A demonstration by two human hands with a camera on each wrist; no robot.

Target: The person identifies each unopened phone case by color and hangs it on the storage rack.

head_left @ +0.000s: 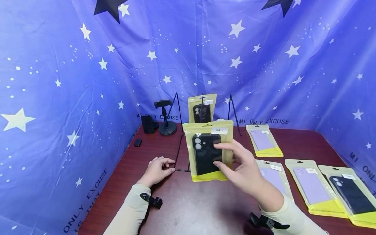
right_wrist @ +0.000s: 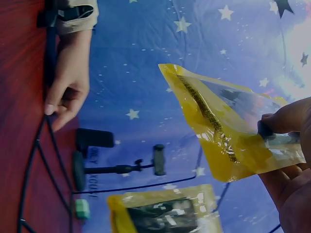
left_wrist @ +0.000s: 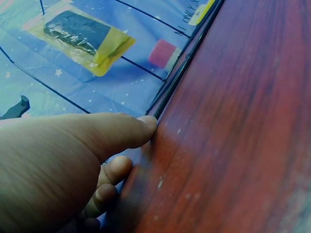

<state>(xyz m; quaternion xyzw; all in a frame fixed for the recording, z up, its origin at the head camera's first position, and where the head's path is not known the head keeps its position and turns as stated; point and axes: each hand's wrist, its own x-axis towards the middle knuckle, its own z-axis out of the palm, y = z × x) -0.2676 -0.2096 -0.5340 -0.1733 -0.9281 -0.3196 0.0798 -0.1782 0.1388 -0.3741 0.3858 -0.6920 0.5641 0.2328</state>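
Note:
My right hand [head_left: 243, 163] holds up a yellow-edged clear pouch with a black phone case [head_left: 205, 163] inside, thumb in front and other fingers partly hidden behind. In the right wrist view, this phone case pouch [right_wrist: 218, 131] appears edge-on, tilted. My left hand [head_left: 157, 169] is low on the table, thumb and fingers at the near left corner of a black wire display rack [head_left: 180, 147]. The left thumb [left_wrist: 141, 127] presses on the rack's base wire in the left wrist view. Behind the held pouch, another black phone case pouch [head_left: 202, 109] hangs on the rack.
Several pouches lie at the right, including a lilac phone case pouch [head_left: 264, 140] and a black one [head_left: 352, 195]. A phone stand [head_left: 167, 127], a black block [head_left: 148, 124] and a small black item [head_left: 138, 142] stand back left. Starry blue cloth [head_left: 176, 49] surrounds the table [head_left: 188, 209].

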